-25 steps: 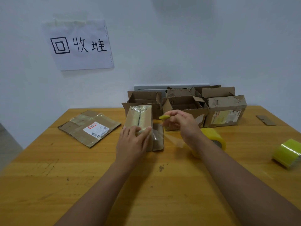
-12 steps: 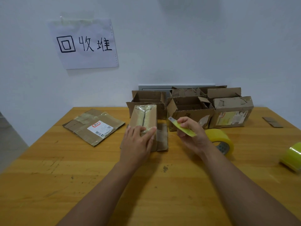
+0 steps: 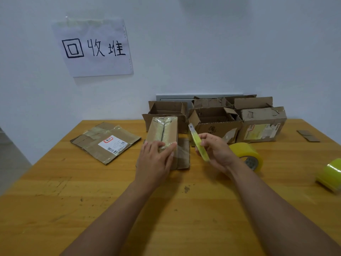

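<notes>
Wooden table (image 3: 73, 209) against a white wall: the taped box (image 3: 163, 130) stands just left of the right hand (image 3: 215, 152), its long axis and dark top seam running away from the person. The left hand (image 3: 155, 159) lies flat, fingers together, on the box's near end. The right hand pinches a yellow cutter (image 3: 198, 145), whose tip tilts up towards the box. The wall sign (image 3: 94, 48) reads "回收堆"; the flattened carton's label (image 3: 112, 145) is too small to read.

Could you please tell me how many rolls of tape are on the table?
2. One roll sits behind the right hand; a second roll lies at the table's right edge.
</notes>
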`<action>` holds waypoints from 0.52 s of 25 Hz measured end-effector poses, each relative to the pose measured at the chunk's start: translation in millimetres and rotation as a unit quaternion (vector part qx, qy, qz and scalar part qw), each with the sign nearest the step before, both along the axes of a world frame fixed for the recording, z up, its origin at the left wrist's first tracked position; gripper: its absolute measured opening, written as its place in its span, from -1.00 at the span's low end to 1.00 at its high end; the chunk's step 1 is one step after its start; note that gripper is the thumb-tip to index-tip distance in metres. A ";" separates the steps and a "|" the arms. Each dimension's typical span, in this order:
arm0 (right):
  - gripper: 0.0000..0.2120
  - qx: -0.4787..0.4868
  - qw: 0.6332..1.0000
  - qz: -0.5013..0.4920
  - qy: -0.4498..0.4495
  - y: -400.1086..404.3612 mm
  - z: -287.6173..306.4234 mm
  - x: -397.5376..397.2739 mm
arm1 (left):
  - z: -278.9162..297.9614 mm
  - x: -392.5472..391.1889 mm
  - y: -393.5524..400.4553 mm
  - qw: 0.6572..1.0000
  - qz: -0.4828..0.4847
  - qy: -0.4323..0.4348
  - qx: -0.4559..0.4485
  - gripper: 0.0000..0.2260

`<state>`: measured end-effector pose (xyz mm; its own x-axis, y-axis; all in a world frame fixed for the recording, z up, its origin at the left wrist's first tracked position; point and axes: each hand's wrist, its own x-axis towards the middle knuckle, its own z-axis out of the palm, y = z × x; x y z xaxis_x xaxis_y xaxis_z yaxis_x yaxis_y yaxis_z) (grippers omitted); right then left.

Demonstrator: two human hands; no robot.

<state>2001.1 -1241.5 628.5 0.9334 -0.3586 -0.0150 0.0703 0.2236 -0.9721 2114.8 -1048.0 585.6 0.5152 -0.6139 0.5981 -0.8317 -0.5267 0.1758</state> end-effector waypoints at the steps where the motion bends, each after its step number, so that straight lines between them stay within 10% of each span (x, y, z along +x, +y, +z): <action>1: -0.81 0.000 1.000 -0.024 -0.002 0.4 0.8 0.2 | 0.1 0.0 -0.1 1.000 -0.001 0.000 -0.001 -0.61; 8: -0.79 -0.359 0.933 -0.007 -0.005 -8.7 27.0 8.7 | 1.3 -0.2 0.5 1.000 -0.011 -0.001 -0.008 -0.63; 13: -0.76 -0.423 0.896 0.123 0.059 -32.3 42.2 34.1 | 1.2 -0.2 0.2 1.000 -0.006 0.005 -0.003 -0.62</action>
<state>2035.2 -1273.7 670.6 0.9955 -0.0724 0.0609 0.0051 -0.6019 -0.7985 2114.5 -1047.8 586.8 0.5139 -0.6158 0.5972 -0.8358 -0.5161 0.1871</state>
